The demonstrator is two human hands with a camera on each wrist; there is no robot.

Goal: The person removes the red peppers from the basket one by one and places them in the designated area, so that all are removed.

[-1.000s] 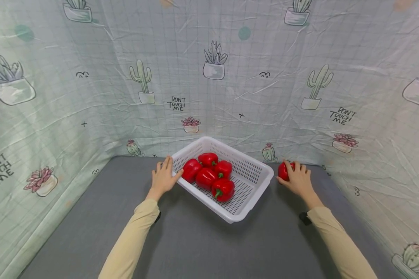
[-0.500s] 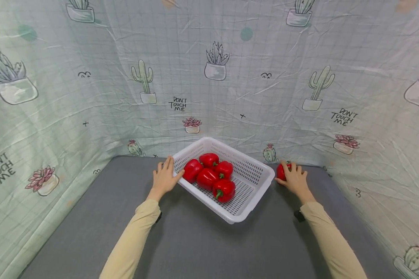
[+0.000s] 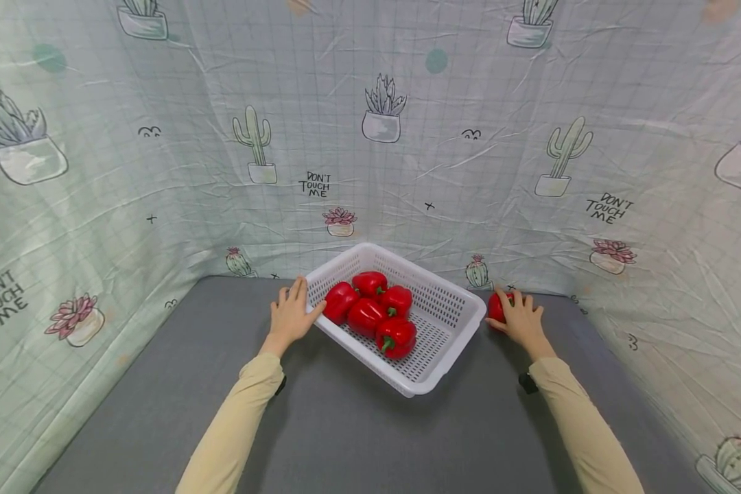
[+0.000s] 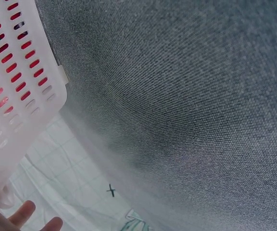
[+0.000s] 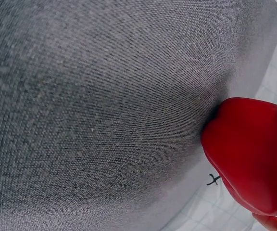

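In the head view, a white perforated plastic basket (image 3: 447,302) stands turned at an angle on the grey tabletop. Several red bell peppers (image 3: 366,316) with green stems lie in its left half. My left hand (image 3: 288,320) is at the basket's left corner, fingers spread and the thumb at the rim. Only a few of its fingertips (image 4: 23,214) show in the left wrist view, beside the basket corner. To the right of the basket, my right hand (image 3: 523,321) grips another red bell pepper (image 5: 249,154) by its sides. That pepper sits on the cloth surface, partly hidden by the fingers.
A grey cloth-covered table (image 3: 370,446) spreads around the basket. A pale curtain (image 3: 432,144) printed with cacti and lettering closes off the back and both sides, close behind the basket and the right-hand pepper.
My right hand has shifted slightly left with the pepper, a little closer to the basket. My left hand, the basket and the peppers inside it keep their places.
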